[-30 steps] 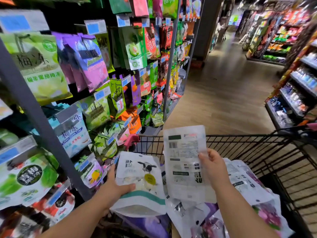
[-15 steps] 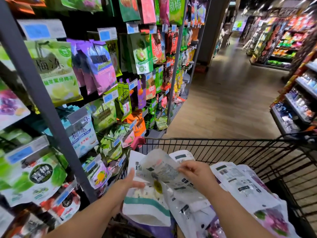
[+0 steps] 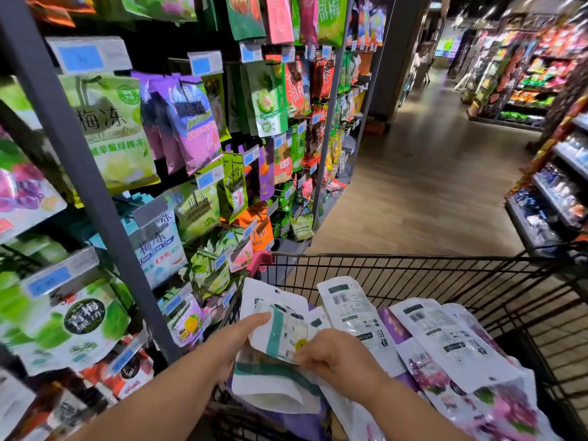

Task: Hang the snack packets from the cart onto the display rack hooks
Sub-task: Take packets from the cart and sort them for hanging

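Over the near left corner of the black wire cart [image 3: 445, 275], my left hand [image 3: 235, 338] grips a white packet with a green band [image 3: 270, 386]. A second white and green packet [image 3: 280, 329] lies on top of it, and my right hand [image 3: 337, 354] pinches its lower right edge. Several more white and purple snack packets [image 3: 445, 345] lie heaped in the cart to the right. The display rack [image 3: 79, 160] stands on the left, its hooks full of hanging green, purple and orange packets [image 3: 191, 122].
A grey rack upright [image 3: 136, 281] runs diagonally just left of my left forearm. Blue price tags [image 3: 47, 278] stick out from the hooks. The wooden aisle floor [image 3: 429, 186] stretches ahead, and stocked shelves [image 3: 553, 192] line the right side.
My right hand has lowered the packet that it held upright and laid it onto the one in my left hand, turning it over. The view has shifted slightly left.
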